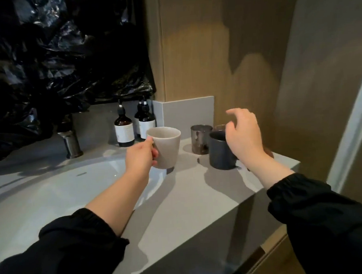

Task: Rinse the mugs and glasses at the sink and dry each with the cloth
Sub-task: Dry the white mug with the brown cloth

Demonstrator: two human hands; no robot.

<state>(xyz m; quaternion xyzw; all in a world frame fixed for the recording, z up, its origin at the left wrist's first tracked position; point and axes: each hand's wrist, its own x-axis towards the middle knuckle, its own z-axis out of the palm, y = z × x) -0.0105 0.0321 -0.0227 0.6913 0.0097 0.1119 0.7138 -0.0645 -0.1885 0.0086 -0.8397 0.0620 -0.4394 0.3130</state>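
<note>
Left hand (142, 155): fingers curled closed around the near side of the beige mug (166, 146), apparently at its handle, which the hand hides. Mug upright, held just above the counter (185, 191) at the right rim of the sink (52, 193); a small shadow lies under its base. Right hand (244, 136): open, fingers loosely spread and bent, palm down, holding nothing. It hovers over the dark mug (220, 150), partly covering that mug's right side; contact cannot be told. Dark mug stands upright on the counter near its right edge. Behind it, toward the back right corner, a smoky glass (200, 138) stands upright; a second glass (219, 127) shows only as a rim beside the right hand. Brown pump bottles (124, 129) stand at the back edge of the counter, left of the beige mug. Dark tap (71, 143) stands behind the sink. No water visible running. Black sleeves cover both forearms to short of the wrist.
</note>
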